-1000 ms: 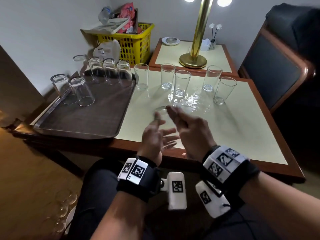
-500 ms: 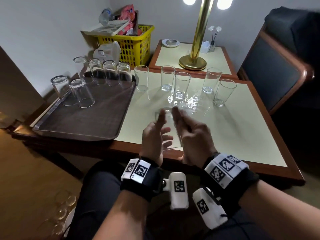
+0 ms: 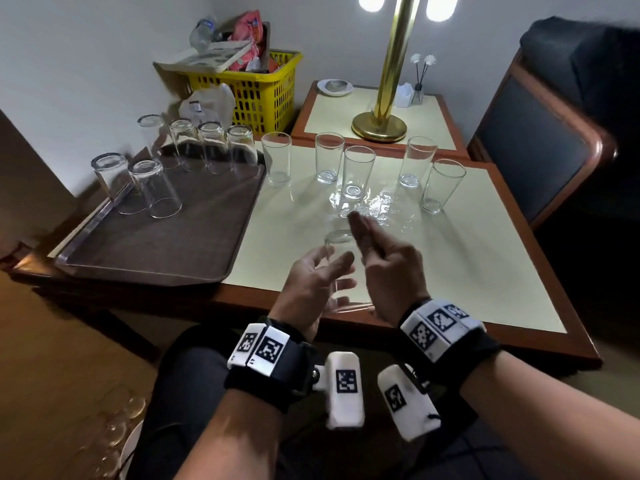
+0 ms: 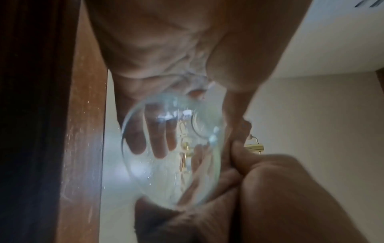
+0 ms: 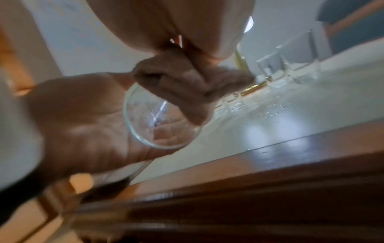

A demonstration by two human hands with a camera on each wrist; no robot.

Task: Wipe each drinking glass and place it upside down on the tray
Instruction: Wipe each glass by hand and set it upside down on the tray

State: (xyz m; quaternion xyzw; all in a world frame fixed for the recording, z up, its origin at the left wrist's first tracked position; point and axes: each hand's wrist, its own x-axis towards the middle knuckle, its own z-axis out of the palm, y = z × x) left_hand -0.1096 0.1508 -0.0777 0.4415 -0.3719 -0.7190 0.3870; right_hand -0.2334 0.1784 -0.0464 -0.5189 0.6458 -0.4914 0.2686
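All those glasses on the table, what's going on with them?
A person is holding one drinking glass between the left hand and the right hand, above the table's near edge. Six glasses already stand upside down on the brown tray. Five upright glasses wait on the table.

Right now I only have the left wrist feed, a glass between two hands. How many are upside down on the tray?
Observer: Head view shows six inverted glasses on the tray.
Operator: How many left?
Observer: Five upright glasses stand on the table.
Operator: What's in the right hand's grip?
Observer: The right hand pinches a brown cloth at the held glass's mouth.
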